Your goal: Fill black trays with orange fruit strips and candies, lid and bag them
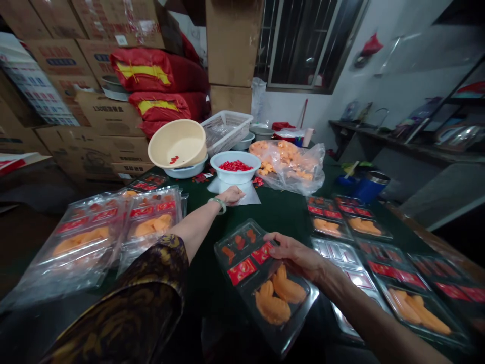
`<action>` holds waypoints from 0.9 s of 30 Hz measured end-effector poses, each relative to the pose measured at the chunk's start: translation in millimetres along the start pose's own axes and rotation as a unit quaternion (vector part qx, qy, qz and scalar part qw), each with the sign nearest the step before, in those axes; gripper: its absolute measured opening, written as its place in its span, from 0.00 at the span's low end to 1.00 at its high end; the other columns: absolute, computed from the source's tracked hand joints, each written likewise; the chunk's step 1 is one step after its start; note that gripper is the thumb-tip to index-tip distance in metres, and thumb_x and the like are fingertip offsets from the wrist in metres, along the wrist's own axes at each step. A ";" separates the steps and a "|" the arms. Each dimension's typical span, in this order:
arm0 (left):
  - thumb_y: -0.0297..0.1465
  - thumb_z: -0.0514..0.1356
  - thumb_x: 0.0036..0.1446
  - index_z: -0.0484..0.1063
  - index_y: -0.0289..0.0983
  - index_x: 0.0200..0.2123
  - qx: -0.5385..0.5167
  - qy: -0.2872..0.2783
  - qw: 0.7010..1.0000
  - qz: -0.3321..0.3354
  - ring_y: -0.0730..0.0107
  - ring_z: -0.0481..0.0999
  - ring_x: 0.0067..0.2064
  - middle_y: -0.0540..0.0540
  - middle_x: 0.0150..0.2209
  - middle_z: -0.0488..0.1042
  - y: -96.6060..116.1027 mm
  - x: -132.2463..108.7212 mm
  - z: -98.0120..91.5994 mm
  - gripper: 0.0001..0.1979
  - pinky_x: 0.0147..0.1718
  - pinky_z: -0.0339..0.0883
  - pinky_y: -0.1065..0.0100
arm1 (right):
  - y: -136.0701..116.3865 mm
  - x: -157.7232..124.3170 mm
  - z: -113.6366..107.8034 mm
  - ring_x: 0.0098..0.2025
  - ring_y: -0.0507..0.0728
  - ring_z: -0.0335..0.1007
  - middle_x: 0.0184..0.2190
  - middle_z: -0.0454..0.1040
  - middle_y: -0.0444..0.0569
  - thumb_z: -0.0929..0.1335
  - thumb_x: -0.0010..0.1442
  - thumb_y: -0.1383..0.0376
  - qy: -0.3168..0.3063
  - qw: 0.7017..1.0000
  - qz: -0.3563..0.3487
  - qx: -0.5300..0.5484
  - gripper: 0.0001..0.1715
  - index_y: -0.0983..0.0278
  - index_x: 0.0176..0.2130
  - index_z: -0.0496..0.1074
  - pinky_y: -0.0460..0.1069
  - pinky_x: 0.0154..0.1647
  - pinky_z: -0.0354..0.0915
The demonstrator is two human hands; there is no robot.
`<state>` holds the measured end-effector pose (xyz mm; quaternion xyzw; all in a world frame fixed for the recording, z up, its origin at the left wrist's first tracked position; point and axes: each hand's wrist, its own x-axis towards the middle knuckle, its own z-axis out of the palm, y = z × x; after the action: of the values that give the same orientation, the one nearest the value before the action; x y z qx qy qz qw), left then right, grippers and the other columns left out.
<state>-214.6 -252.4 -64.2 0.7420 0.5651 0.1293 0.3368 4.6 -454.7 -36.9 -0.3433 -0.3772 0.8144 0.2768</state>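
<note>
A clear plastic tray [242, 298] lies on the dark green table [280, 212] in front of me. It holds orange dried-fruit pieces [278, 298], red packets [242, 270] and small red bits. My right hand [293, 253] rests on the tray's far right side, fingers stretched flat towards the red packets. My left hand [231, 194], with a pale green bangle on the wrist, reaches far forward to the foot of a white bowl [235, 174] of red pieces. Its fingers are curled together on a white sheet; what they hold is hidden.
Bagged filled trays [98, 237] are stacked at the left, and more filled trays [394, 273] lie at the right. A beige basin [178, 144], a white basket [225, 129] and a plastic bag of orange pieces [291, 162] stand behind. Cardboard boxes [109, 116] and red sacks line the back.
</note>
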 end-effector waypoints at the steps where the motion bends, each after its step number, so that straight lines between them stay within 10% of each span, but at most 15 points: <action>1: 0.39 0.56 0.56 0.57 0.36 0.12 0.017 -0.014 1.000 0.008 0.77 0.59 0.15 0.50 0.10 0.59 4.0 -2.7 0.4 0.24 0.18 0.55 0.72 | 2.2 -2.4 2.5 0.27 0.54 0.75 0.32 0.75 0.44 0.76 0.44 0.65 -0.006 1.000 0.007 -0.003 0.31 0.62 0.42 0.58 0.46 0.27 0.68; 13: 0.26 0.63 0.39 0.62 0.35 0.12 0.097 -0.243 0.950 0.172 0.76 0.56 0.18 0.54 0.12 0.58 56.6 -104.2 64.7 0.12 0.19 0.49 0.72 | 39.8 -56.4 10.9 0.22 0.53 0.73 0.24 0.73 0.41 0.74 0.50 0.64 0.050 0.997 0.039 0.045 0.17 0.64 0.34 0.62 0.45 0.21 0.68; 20: 0.30 0.64 0.45 0.59 0.33 0.13 0.081 -0.154 0.924 0.341 0.73 0.64 0.33 0.48 0.28 0.69 40.3 -146.4 76.6 0.18 0.33 0.56 0.72 | 71.5 -92.8 9.5 0.19 0.54 0.73 0.22 0.73 0.42 0.70 0.55 0.64 0.140 0.984 0.091 0.059 0.11 0.63 0.34 0.63 0.45 0.20 0.68; 27: 0.23 0.58 0.51 0.72 0.32 0.30 0.049 -0.101 0.949 0.294 0.78 0.68 0.27 0.51 0.25 0.71 38.9 -161.4 89.8 0.03 0.29 0.58 0.76 | 85.3 -110.9 11.6 0.21 0.53 0.73 0.26 0.72 0.41 0.71 0.54 0.63 0.088 0.995 0.040 0.021 0.13 0.64 0.34 0.64 0.46 0.23 0.71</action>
<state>-186.9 -438.8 -75.1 0.8997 0.2909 0.1192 0.3028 47.1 -586.3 -61.1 -0.4225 -0.3203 0.7991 0.2835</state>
